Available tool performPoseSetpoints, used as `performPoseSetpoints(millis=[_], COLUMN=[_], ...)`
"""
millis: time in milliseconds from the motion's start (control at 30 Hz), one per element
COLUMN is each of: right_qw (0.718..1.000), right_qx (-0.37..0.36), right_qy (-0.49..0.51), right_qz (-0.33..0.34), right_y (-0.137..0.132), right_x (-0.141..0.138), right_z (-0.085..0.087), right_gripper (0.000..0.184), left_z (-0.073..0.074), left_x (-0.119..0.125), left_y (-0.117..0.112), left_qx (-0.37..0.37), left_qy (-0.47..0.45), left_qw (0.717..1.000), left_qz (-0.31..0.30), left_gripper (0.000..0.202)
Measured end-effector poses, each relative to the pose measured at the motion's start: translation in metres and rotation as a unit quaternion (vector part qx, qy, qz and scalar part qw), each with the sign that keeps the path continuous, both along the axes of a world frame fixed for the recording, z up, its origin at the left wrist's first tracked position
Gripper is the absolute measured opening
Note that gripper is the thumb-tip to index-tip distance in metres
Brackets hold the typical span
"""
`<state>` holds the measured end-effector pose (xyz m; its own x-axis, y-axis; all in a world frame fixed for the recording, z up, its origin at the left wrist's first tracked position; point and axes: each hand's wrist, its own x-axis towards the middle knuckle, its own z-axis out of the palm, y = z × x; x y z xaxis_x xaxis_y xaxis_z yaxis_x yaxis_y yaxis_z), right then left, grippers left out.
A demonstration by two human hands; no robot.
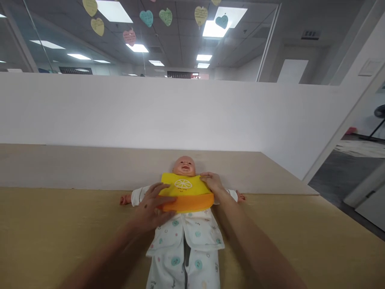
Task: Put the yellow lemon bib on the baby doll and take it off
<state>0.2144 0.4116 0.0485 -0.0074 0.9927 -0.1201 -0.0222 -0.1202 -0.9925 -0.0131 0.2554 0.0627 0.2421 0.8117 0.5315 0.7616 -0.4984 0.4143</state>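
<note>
A baby doll (pixel 184 165) in white patterned pyjamas lies on its back on a tan mat (pixel 60 233), head away from me. A yellow bib (pixel 185 192) with an orange catch pocket rests on its chest. My left hand (pixel 152 206) lies spread against the bib's left side and pocket edge, fingers apart. My right hand (pixel 212 182) rests on the bib's upper right corner near the doll's shoulder, its fingers curled onto the edge.
A white partition wall (pixel 150 112) stands right behind the doll's head. A lighter board (pixel 75 166) runs along the wall beyond the mat. Dark floor (pixel 339 176) opens at the right. Paper hearts (pixel 146 18) hang from the ceiling.
</note>
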Motion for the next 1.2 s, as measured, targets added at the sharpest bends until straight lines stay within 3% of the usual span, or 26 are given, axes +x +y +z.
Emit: performPoseSetpoints(millis=[133,233,333,400,467,600,733,1000,1200], right_qw=[0.996,0.973,0.914,0.859,0.811,0.765,0.73,0.667,0.645], right_qx=[0.056,0.149,0.25,0.32,0.367,0.384,0.377,0.381,0.403], right_qy=[-0.054,-0.165,-0.313,-0.397,-0.455,-0.518,-0.567,-0.635,-0.649], right_qz=[-0.032,-0.06,-0.057,-0.036,-0.017,0.002,0.049,0.082,0.026], right_y=[-0.004,-0.02,-0.045,-0.059,-0.067,-0.065,-0.056,-0.043,-0.054], right_x=[0.01,0.031,0.063,0.088,0.111,0.138,0.135,0.13,0.12], right_z=[0.0,0.0,-0.005,-0.013,-0.024,-0.042,-0.043,-0.041,-0.044], right_gripper=[0.018,0.027,0.031,0.031,0.031,0.039,0.049,0.043,0.04], left_z=[-0.002,-0.009,-0.02,-0.03,-0.041,-0.06,-0.065,-0.069,-0.065], left_x=[0.013,0.019,0.012,-0.005,-0.03,-0.077,-0.095,-0.105,-0.09], left_y=[-0.013,-0.017,-0.019,-0.014,-0.004,0.019,0.03,0.037,0.019], left_qx=[0.057,0.085,0.121,0.146,0.168,0.182,0.152,0.124,0.172], left_qy=[0.061,0.05,-0.018,-0.056,-0.025,0.132,0.246,0.259,0.187], left_qw=[0.996,0.993,0.989,0.976,0.963,0.956,0.949,0.947,0.955], left_qz=[0.037,0.058,0.084,0.149,0.209,0.189,0.127,0.144,0.152], left_gripper=[0.028,0.028,0.027,0.027,0.025,0.027,0.032,0.034,0.026])
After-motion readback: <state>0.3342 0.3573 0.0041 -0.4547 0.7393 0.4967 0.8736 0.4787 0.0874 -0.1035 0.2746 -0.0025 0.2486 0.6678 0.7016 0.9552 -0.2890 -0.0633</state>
